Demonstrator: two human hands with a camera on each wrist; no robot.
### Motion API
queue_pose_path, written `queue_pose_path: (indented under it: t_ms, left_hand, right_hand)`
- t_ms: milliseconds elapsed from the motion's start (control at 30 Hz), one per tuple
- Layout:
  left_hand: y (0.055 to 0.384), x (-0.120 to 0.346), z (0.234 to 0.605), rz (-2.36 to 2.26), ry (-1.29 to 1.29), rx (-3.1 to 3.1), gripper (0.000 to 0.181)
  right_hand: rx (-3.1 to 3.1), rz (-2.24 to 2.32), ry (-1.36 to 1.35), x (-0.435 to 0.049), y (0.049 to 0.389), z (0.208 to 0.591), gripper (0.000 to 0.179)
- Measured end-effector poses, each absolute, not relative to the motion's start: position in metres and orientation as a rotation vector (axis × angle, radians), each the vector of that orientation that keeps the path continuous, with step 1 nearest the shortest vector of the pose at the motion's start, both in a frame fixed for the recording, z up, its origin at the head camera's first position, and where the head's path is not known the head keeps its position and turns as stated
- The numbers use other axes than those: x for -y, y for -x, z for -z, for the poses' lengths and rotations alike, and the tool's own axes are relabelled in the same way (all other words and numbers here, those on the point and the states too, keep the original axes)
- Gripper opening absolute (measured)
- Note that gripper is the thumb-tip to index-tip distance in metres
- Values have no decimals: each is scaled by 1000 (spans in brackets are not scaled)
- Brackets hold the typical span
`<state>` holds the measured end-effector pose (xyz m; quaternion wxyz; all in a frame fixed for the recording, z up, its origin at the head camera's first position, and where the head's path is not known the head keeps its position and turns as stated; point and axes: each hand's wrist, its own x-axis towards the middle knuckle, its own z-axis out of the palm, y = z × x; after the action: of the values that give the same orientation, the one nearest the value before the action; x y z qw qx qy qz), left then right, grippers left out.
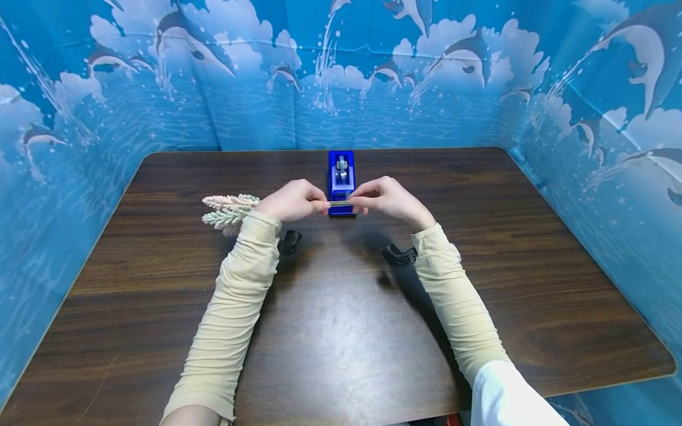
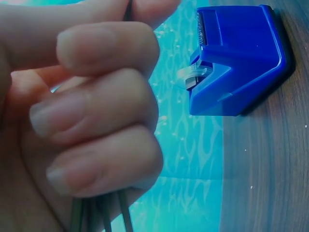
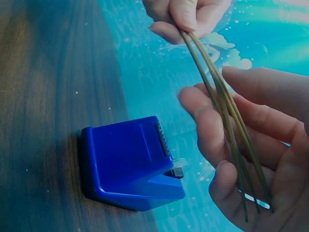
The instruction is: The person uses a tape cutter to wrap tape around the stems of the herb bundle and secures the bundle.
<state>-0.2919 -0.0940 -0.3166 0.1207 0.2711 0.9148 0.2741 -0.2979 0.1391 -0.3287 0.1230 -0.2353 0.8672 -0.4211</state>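
Observation:
In the head view, my left hand (image 1: 294,201) grips a bunch of pale pink and green flower sprigs (image 1: 230,211) whose heads point left. Its curled fingers and several stems appear close up in the left wrist view. Thin green-brown stems (image 3: 227,106) run from that hand across to my right hand (image 1: 385,200), whose fingers curl loosely around their lower ends. The right wrist view has these stems lying between the thumb and fingers. Just beyond both hands stands a blue tape dispenser (image 1: 341,171), with a short clear end of tape at its cutter.
The dark wood table (image 1: 330,331) stretches around the hands. A blue curtain (image 1: 256,118) printed with dolphins hangs behind it and along the sides. Black wrist-worn devices (image 1: 399,255) stick out by both cuffs.

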Motion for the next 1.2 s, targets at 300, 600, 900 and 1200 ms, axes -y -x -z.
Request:
queue_pose_path:
  t_ms: [300, 600, 900, 1200]
  left_hand:
    - [289, 92, 311, -771, -837, -2706, 24]
    - [286, 91, 308, -744, -800, -2720, 22]
    - [283, 92, 307, -766, -757, -2697, 18]
    - [279, 93, 303, -738, -746, -2638, 20]
  right_hand:
    - [-2599, 1162, 650, -137, 297, 327, 26]
    - [-2649, 1025, 692, -139, 297, 328, 33]
    - [-2506, 1022, 744, -153, 299, 326, 34]
    - [-2445, 1022, 814, -153, 296, 322, 25]
